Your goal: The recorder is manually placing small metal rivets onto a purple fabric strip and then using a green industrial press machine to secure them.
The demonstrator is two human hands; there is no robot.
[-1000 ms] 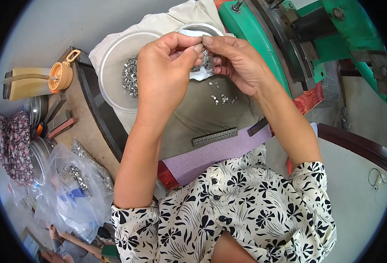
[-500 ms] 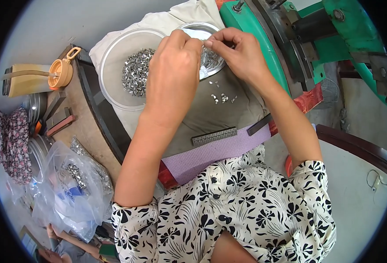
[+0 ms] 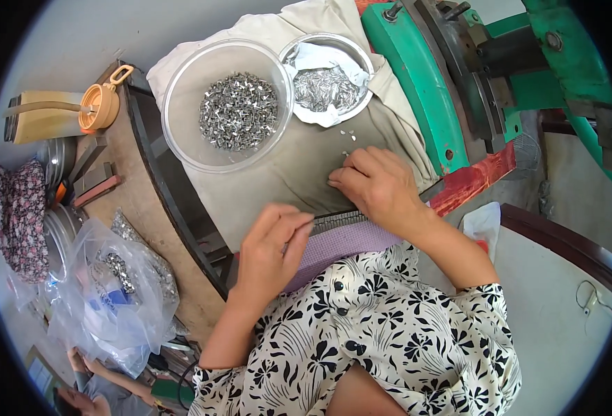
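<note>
My left hand (image 3: 271,246) is closed in a pinch beside the left end of a dark slotted metal strip (image 3: 341,220). Whatever is between its fingertips is too small to make out. Over the cloth, just beyond the strip, my right hand (image 3: 382,184) also has thumb and fingers pressed together; their content is hidden. A few small shiny metal chips (image 3: 347,134) lie past its knuckles. Farther off stands a large clear bowl (image 3: 174,132) of small grey metal pieces (image 3: 238,111). Right of it, a paper-lined steel bowl (image 3: 367,62) contains thin silvery pieces (image 3: 325,89).
A green machine (image 3: 417,90) rises at the right. Beige cloth (image 3: 216,197) covers the work surface, with a purple mat (image 3: 347,243) along its near edge. At the left are an orange-lidded bottle (image 3: 99,107) and a clear plastic bag (image 3: 112,298). Another person (image 3: 105,388) is at lower left.
Both hands have come back toward me from above the bowls, uncovering the bowls. The left is now by the slotted strip, the right over the cloth where the loose chips lay.
</note>
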